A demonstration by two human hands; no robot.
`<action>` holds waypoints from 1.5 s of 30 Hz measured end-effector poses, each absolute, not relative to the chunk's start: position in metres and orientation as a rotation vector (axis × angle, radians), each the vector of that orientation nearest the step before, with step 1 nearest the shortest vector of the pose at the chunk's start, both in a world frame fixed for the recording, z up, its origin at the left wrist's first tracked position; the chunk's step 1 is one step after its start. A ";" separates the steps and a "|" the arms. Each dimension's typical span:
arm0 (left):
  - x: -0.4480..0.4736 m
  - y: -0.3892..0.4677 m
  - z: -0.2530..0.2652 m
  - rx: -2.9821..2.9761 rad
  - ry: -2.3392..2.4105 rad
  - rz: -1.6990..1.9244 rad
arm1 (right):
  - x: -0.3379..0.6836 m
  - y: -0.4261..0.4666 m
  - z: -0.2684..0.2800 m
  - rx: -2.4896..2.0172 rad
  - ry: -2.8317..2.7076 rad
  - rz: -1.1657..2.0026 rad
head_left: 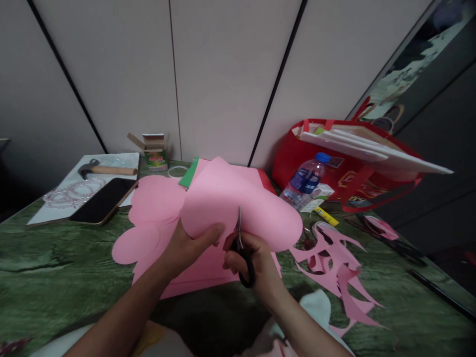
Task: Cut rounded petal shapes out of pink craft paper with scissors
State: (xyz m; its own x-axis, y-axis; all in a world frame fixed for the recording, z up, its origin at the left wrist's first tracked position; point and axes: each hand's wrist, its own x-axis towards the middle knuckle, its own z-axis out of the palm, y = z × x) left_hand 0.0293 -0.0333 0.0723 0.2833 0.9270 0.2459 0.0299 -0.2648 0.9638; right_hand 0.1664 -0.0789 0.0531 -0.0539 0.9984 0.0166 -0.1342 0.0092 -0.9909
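Note:
My left hand [195, 245] grips a large pink paper [223, 193] with rounded lobes, its thumb on top and the fingers hidden beneath. In my right hand [256, 258] is a pair of scissors [246, 265] with black handles. Its blades point away from me and lie at the notch between two lobes of the paper; how far apart they are is hard to tell. Under the held sheet lie more pink papers [148, 201], some with rounded edges. Green paper [189, 173] and red paper show behind it.
Pink offcuts [338, 270] lie at the right, near a yellow tube [326, 216]. A bottle [307, 178] leans before a red bag [345, 168]. At the left are a phone [104, 201], a hammer [107, 170], and bead strings [74, 193]. A small box [155, 156] stands by the wall.

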 end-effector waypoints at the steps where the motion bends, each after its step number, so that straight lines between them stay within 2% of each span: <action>1: 0.029 -0.033 0.072 1.563 0.903 1.149 | 0.166 -0.079 0.053 -1.068 -1.156 1.302; 21: 0.032 -0.029 0.062 1.433 0.867 1.251 | 0.166 -0.079 0.054 -1.089 -1.183 1.278; 45: 0.034 -0.032 0.069 1.515 0.968 1.152 | 0.170 -0.076 0.045 -0.966 -1.206 1.223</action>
State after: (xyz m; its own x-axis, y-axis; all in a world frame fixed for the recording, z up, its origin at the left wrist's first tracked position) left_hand 0.0336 -0.0323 0.0687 0.2379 0.9496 0.2042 0.0377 -0.2191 0.9750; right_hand 0.1705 -0.0765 0.0452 -0.0555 0.9885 0.1408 -0.1550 0.1307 -0.9792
